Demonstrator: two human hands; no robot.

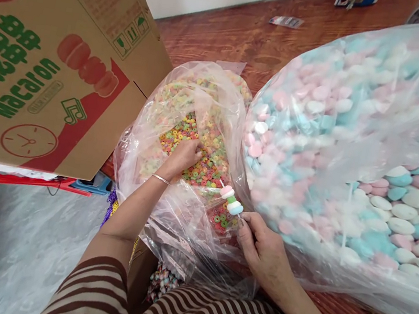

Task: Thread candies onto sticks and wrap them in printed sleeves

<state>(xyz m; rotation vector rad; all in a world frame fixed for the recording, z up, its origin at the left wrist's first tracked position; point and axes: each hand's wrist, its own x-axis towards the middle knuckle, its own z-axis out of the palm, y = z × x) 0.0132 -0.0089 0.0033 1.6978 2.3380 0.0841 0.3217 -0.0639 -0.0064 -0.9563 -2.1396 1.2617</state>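
Observation:
My left hand [186, 154], with a bangle at the wrist, reaches into the open clear bag [137, 135] of small colourful rings [205, 169]. Its fingers are curled together over the rings; what they hold, if anything, is hidden. In my right hand [265, 245], thumb and fingers pinch the lower end of a candy skewer [231, 199]. Pink, white and blue candies are threaded on it with a green piece among them, and its bare tip points up and left. The skewer is above the bag's front right part.
A large clear bag [299, 192] of pink, white and blue candies covers the right side of the wooden table [213, 33]. A cardboard box [98, 81] stands at the left. Below the table edge, a carton holds wrapped items [162, 282].

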